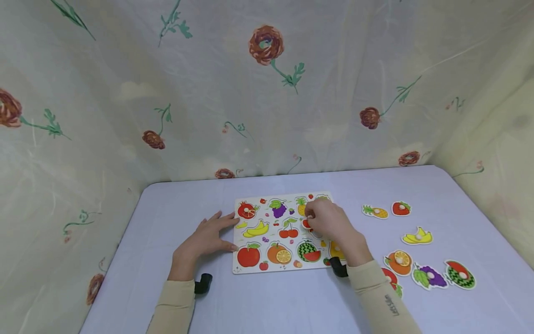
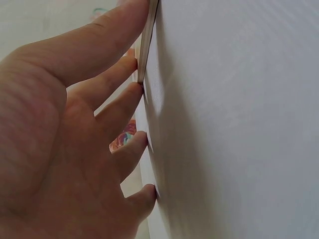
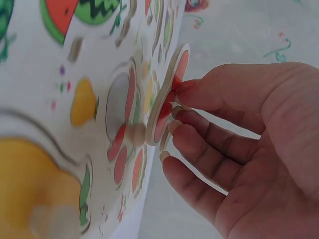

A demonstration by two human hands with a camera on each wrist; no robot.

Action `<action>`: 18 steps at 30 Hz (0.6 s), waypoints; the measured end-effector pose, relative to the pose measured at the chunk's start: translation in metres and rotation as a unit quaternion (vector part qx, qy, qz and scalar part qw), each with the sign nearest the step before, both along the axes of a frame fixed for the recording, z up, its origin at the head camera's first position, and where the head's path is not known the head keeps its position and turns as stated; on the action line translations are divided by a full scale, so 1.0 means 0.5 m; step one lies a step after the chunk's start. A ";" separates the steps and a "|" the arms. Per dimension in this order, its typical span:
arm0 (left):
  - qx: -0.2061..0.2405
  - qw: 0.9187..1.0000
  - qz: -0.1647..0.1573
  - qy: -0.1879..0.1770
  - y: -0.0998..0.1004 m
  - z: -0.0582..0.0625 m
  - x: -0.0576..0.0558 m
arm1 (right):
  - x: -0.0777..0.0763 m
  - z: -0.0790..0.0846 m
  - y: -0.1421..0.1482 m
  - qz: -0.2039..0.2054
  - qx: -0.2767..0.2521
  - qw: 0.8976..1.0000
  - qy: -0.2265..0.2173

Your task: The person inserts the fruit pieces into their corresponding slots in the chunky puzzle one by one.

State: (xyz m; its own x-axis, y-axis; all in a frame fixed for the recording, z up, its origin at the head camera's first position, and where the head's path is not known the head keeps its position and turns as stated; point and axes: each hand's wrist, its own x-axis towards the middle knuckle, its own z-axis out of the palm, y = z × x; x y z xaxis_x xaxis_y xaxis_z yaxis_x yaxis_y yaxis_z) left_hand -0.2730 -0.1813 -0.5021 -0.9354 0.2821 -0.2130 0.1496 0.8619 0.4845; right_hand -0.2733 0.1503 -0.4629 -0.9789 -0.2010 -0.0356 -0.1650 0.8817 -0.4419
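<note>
A white fruit puzzle board (image 1: 271, 237) lies on the table, printed with fruit pictures. My left hand (image 1: 206, 237) has its fingers spread, with thumb and fingertips at the board's left edge. In the left wrist view, the left hand (image 2: 75, 129) touches the board's thin edge (image 2: 145, 45). Over the right part of the board, my right hand (image 1: 331, 222) pinches a red fruit puzzle piece (image 3: 167, 102) between thumb and fingers. This piece has a pale wooden rim and stands tilted near a fruit outline (image 3: 119, 114); its exact fruit is unclear.
Right of the board lie loose pieces: a pineapple (image 1: 375, 212), strawberry (image 1: 401, 208), bananas (image 1: 418, 236), orange (image 1: 398, 263), grapes (image 1: 429, 277) and watermelon (image 1: 460, 274). My right sleeve (image 1: 379, 297) partly covers another red piece (image 1: 390, 277). A flowered curtain (image 1: 317, 139) hangs behind the table.
</note>
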 end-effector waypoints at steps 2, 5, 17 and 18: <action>0.001 1.000 0.001 0.000 -0.001 0.001 0.001 | 0.002 0.000 -0.008 0.007 0.001 1.000 0.002; 0.002 1.000 0.003 -0.003 -0.001 0.004 0.003 | 0.002 -0.003 -0.019 0.013 0.003 1.000 0.000; 0.007 1.000 -0.004 0.000 0.001 0.008 0.004 | 0.008 -0.022 -0.058 0.039 0.019 0.999 0.014; 0.007 1.000 -0.004 0.000 0.001 0.007 0.003 | 0.009 -0.024 -0.060 0.041 0.019 0.999 0.019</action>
State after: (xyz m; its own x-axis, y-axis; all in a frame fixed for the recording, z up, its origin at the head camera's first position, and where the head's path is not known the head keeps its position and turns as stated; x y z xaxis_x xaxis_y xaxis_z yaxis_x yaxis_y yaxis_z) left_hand -0.2714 -0.1809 -0.4984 -0.9333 0.2927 -0.2083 0.1567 0.8534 0.4971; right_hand -0.2690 0.1201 -0.4749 -0.9600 -0.2798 -0.0080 -0.2533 0.8804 -0.4009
